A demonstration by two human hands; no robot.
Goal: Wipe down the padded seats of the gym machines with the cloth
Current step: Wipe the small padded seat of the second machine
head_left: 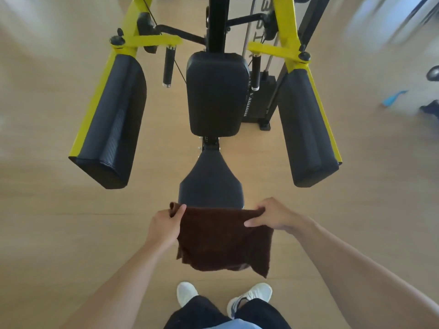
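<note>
A dark brown cloth [221, 241] hangs in front of me, stretched by its top edge. My left hand [165, 227] grips the cloth's upper left corner, and my right hand [273, 216] pinches the upper right corner. Just beyond the cloth lies the black padded seat [211, 184] of a yellow-framed gym machine. The upright black back pad [215, 93] stands behind the seat. The cloth hides the seat's near edge and hangs apart from it.
Two long black arm pads, left [111, 124] and right [306, 129], hang on yellow arms either side of the seat. A black weight stack [261, 98] stands behind on the right. My white shoes [187, 293] stand on the wooden floor; dark objects lie far right.
</note>
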